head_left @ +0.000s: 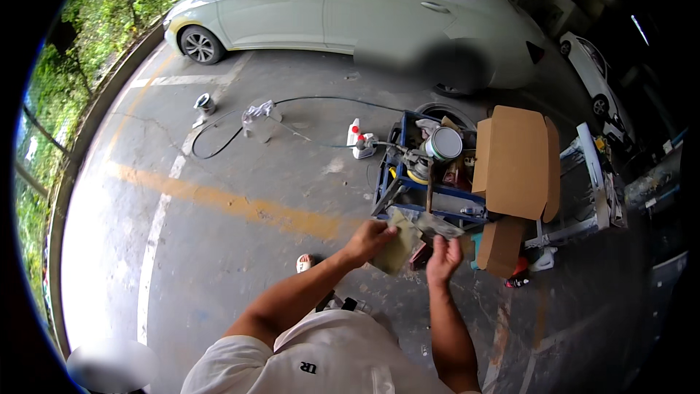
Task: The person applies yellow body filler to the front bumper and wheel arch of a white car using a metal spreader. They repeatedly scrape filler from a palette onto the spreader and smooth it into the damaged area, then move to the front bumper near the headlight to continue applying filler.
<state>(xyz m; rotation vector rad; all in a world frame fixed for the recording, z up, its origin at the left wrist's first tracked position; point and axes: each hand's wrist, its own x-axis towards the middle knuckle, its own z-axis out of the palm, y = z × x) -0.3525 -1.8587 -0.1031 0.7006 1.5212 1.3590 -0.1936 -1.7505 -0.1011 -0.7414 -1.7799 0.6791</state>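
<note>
My left hand (370, 241) is closed on the edge of a thin yellowish-green sheet (394, 254), which looks like sandpaper. Close beside it, my right hand (443, 263) pinches a grey, crumpled-looking piece (438, 226), sheet or film; its exact kind is unclear. Both hands are in front of a blue-framed cart (385, 191). On the cart stand a round tin (445, 144) with a pale lid and a cardboard box (519, 164) with its flaps out. Other tools and rags crowd the cart, partly hidden.
A pale car (281, 18) is parked across the far side. A dark hose (335, 101) loops over the floor. White bottles (359, 144) with red caps stand left of the cart, and a small can (205, 104) farther left. A metal frame (594, 168) is at the right.
</note>
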